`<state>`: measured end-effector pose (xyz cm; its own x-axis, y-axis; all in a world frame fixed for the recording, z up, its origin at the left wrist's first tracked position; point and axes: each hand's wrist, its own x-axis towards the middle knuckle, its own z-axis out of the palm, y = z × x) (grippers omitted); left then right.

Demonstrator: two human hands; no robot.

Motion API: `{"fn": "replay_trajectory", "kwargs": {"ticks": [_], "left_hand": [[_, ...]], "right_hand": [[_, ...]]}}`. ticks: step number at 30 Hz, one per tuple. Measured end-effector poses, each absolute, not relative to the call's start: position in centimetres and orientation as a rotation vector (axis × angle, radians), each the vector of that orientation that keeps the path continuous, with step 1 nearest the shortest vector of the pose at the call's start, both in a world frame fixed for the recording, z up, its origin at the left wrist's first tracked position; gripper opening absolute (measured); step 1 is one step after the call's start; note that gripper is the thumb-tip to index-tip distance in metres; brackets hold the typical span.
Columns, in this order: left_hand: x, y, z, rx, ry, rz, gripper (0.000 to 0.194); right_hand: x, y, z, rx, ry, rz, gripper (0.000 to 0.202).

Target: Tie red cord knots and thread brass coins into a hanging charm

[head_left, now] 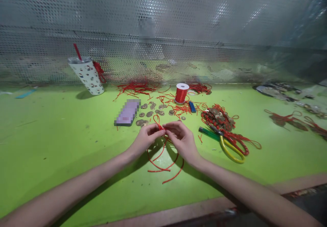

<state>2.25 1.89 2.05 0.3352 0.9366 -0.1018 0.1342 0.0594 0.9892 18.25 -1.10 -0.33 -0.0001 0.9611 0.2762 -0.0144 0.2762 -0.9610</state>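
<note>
Between my two hands is a red cord [160, 127], knotted, with a loop standing up above the fingertips. My left hand [145, 136] pinches the knotted part from the left. From the right, my right hand [182, 140] pinches the cord close beside it, fingertips nearly meeting the left ones. Several loose cord ends hang below and curl over the green tabletop. Just beyond my hands lie several round bronze-coloured coins [150, 114]. The exact form of the knot is partly hidden by my fingers.
A spool of red cord [181, 93] stands behind the coins, near a blue lighter [192, 107] and red scraps. Yellow-and-red-handled scissors [231, 150] and a green tool [209, 133] lie right, by a coin pile [218, 118]. Left are a purple phone-like block [127, 112] and a tumbler [88, 75].
</note>
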Motion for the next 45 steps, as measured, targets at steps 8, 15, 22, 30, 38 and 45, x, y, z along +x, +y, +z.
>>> {"fn": "replay_trajectory", "kwargs": {"ticks": [8,15,22,30,38,45], "left_hand": [[2.0,2.1,1.7,1.362,1.012,0.813,0.031],[2.0,2.1,2.1,1.369,1.016,0.801,0.036],[2.0,2.1,2.3,1.367,0.976,0.765,0.031],[2.0,2.2,2.1,1.367,1.022,0.780,0.032],[1.9,2.2,1.9,1.355,1.025,0.776,0.032],[1.9,2.6,1.3,1.416,1.004,0.761,0.037]], "right_hand": [[18.9,-1.2,-0.2,-1.028,-1.701,0.567,0.010],[19.1,-0.9,-0.5,-1.000,-1.774,0.558,0.006],[19.2,-0.7,-0.8,-1.103,-1.745,0.582,0.005],[19.3,-0.8,-0.3,-1.020,-1.776,0.534,0.009],[19.4,-0.6,-0.4,-1.061,-1.823,0.516,0.007],[19.7,-0.4,-0.6,-1.124,-1.817,0.411,0.003]]}}
